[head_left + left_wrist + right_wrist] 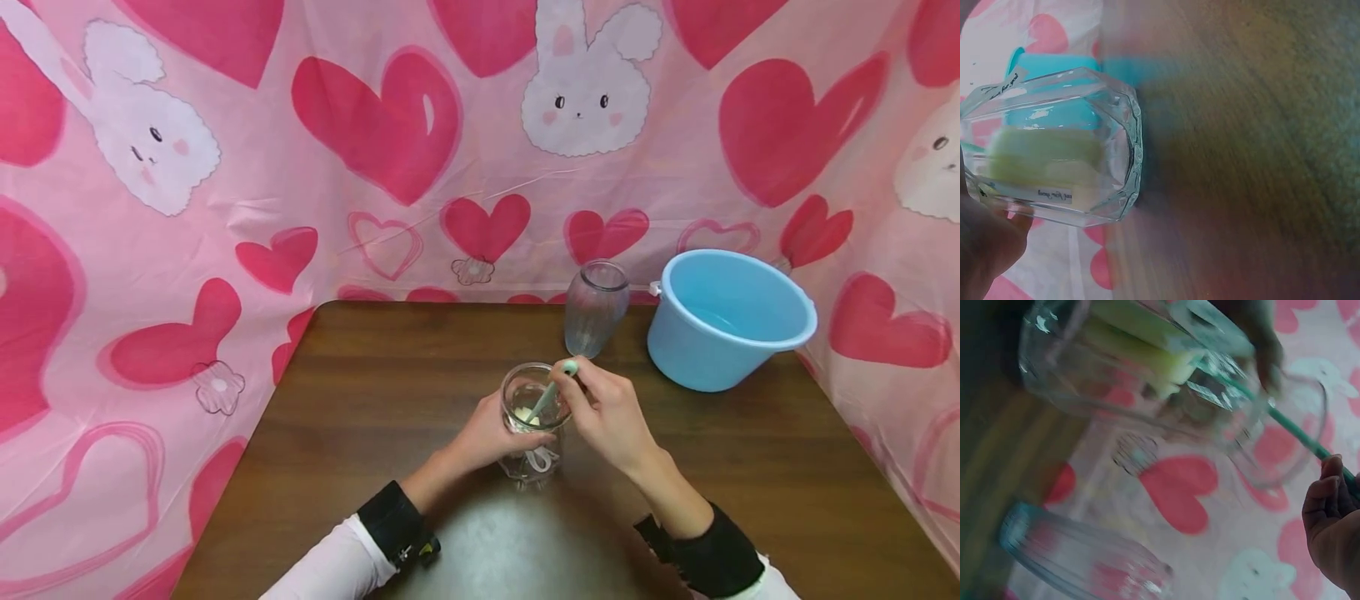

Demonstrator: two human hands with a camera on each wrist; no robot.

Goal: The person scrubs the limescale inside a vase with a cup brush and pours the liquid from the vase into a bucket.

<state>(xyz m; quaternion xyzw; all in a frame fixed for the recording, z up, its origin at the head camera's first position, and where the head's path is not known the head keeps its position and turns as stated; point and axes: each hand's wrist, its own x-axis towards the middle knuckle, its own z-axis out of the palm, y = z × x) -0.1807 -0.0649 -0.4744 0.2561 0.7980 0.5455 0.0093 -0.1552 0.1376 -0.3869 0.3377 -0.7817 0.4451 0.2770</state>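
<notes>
My left hand [480,437] grips a clear faceted glass jar [531,473] around its side, below the rim. Between the fingers and thumb of my right hand [611,417] is the green handle of a sponge bottle brush [542,402], which slants down through the jar's mouth. The pale yellow-green sponge head [1047,153] sits inside the jar and shows through the glass in both wrist views. Dark lettering marks the glass. Whether the jar's base touches the table cannot be told.
A ribbed clear glass vase [596,312] stands upright behind my right hand. To its right is a light blue bucket [693,362] with a white handle fitting. The dark wooden table [390,358] meets a pink heart-and-rabbit curtain [330,167] at the back and sides.
</notes>
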